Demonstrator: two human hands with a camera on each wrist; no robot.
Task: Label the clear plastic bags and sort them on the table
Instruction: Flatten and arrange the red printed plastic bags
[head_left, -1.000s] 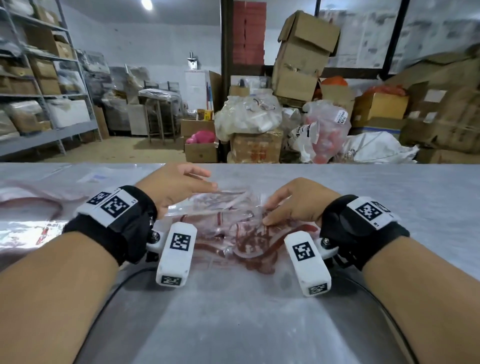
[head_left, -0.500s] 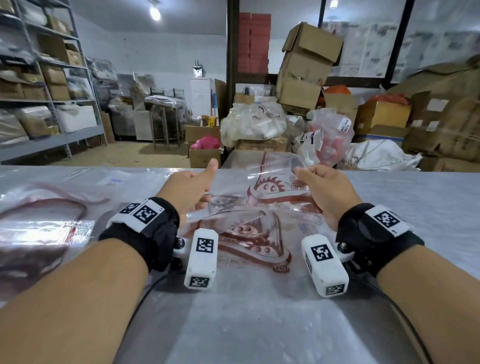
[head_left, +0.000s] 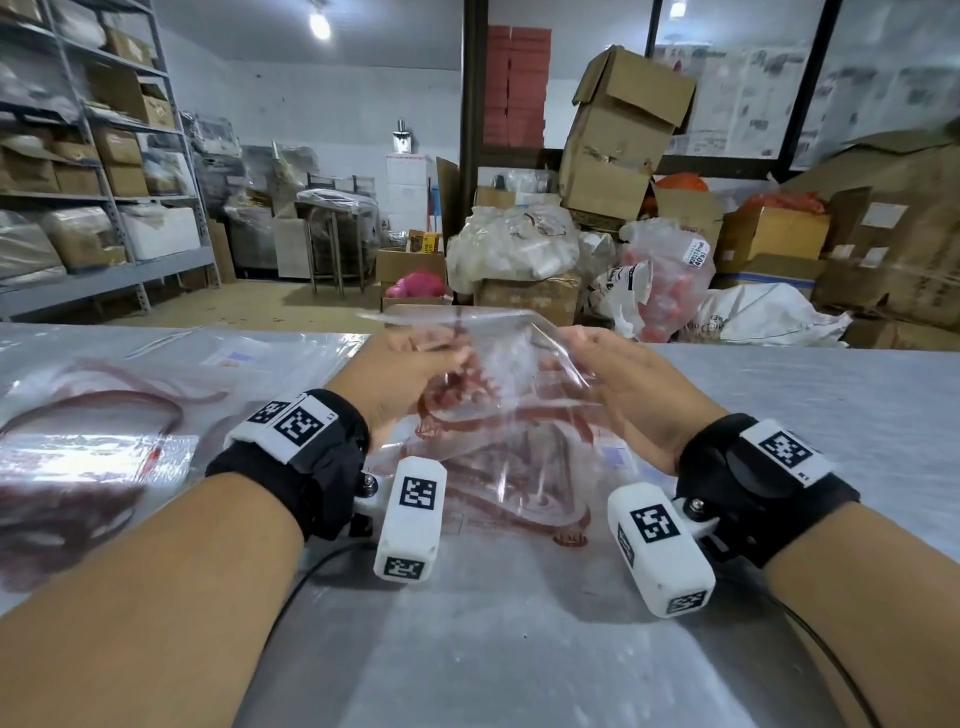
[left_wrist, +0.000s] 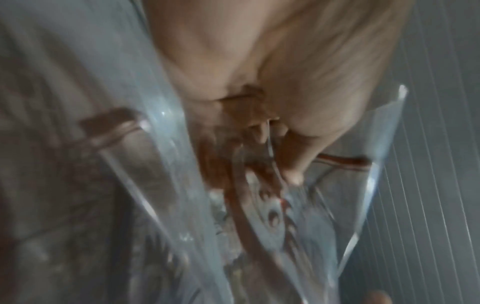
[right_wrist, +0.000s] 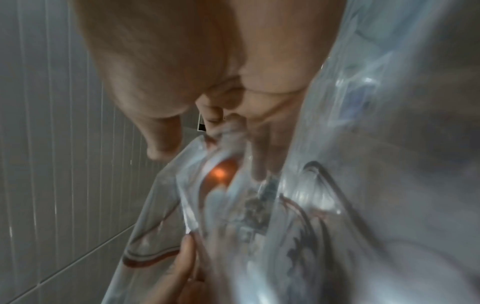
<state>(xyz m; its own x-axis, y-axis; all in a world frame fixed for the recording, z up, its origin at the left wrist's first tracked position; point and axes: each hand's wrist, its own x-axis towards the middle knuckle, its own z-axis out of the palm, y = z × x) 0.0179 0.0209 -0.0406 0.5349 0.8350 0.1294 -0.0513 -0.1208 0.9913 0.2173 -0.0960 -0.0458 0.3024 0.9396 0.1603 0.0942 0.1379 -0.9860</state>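
Both hands pinch clear bag (head_left: 498, 374) top edge: left hand (head_left: 410, 374), right hand (head_left: 618, 384). Bag lifted above table (head_left: 831, 415), likely separating 1 from pile (head_left: 519, 493).

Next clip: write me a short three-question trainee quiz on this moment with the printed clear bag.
1. True or false: both hands hold the clear bag up off the table.
2. What colour is the print on the bag?
A. red-brown
B. green
C. blue
3. Fill in: more printed bags lie on the table to the person's ____.

Key:
1. True: the left hand and the right hand each have a grip on an upper edge.
2. A
3. left
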